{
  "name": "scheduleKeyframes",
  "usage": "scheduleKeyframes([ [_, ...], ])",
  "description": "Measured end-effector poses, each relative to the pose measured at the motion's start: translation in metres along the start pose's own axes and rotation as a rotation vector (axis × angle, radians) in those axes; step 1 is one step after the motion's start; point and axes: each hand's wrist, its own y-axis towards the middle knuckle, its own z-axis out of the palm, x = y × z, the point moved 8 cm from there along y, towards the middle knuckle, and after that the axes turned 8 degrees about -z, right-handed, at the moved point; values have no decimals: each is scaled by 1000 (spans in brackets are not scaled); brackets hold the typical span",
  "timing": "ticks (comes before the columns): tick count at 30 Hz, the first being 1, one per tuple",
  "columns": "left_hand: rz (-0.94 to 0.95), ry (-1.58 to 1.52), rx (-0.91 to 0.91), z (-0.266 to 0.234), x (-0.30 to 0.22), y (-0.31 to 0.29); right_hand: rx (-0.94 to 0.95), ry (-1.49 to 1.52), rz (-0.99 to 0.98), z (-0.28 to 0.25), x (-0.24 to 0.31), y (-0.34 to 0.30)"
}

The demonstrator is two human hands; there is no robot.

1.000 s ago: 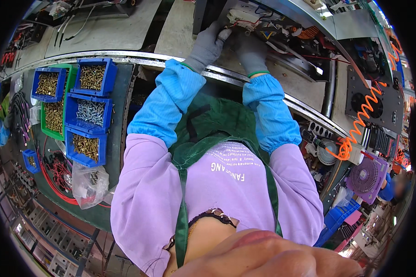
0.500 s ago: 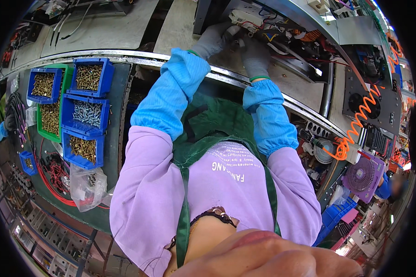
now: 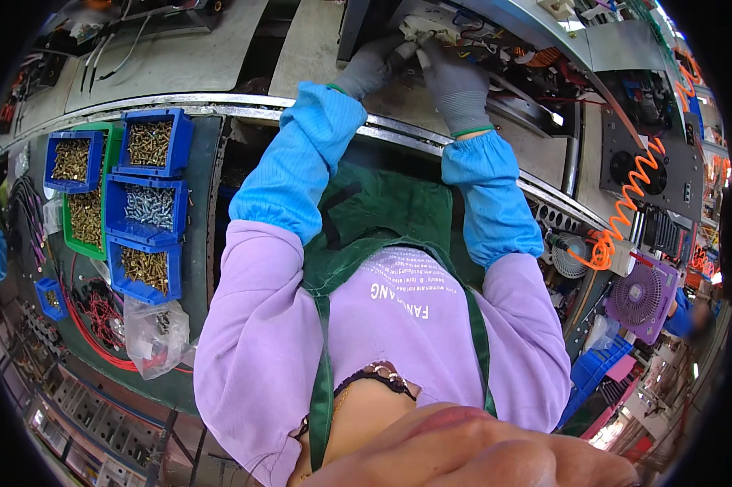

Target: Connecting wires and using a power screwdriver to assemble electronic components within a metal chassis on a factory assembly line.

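Both hands wear grey gloves and reach into the open metal housing (image 3: 536, 36) of a machine at the far edge of the bench. My left hand (image 3: 372, 68) is bent, its fingers closed and its tips beside a whitish part with wires (image 3: 421, 29). Close by on the right, my right hand (image 3: 457, 81) has its fingers drawn together against that same part. What either hand pinches is too small and shaded to make out. Coloured wires and an orange-copper coil (image 3: 549, 58) lie inside the housing, right of my hands.
On the left, blue bins (image 3: 148, 213) and a green bin (image 3: 80, 235) hold screws. Red wires (image 3: 98, 345) and a clear plastic bag (image 3: 157, 345) lie nearer. A metal rail (image 3: 252, 105) edges the bench. At right are an orange coiled hose (image 3: 630, 199) and a purple fan (image 3: 643, 300).
My right hand has moved up and slightly right, turning so the back of its glove shows more. My left hand has stayed nearly in place. The view has shifted a little.
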Motion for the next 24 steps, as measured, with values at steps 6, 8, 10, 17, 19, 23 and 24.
scheduleKeyframes([
  [6, 126, 202, -77, 5, -11, -1, -102, 148, 10, -4, -17, -1],
  [8, 68, 159, -32, 7, -1, 3, -137, 207, -7, -6, -18, 1],
  [10, 70, 139, -24, 8, 1, 3, -89, 134, 11, -4, -19, 3],
  [17, 184, 141, -74, 11, -19, -3, -45, 34, 67, 2, -22, 8],
  [19, 156, 148, -57, 12, -27, -11, -72, 73, 56, 2, -22, 8],
  [23, 101, 288, -136, 9, -20, -5, -52, 58, 57, 1, -20, 9],
  [24, 103, 290, -134, 10, -17, -5, -46, 71, 62, 0, -20, 9],
])
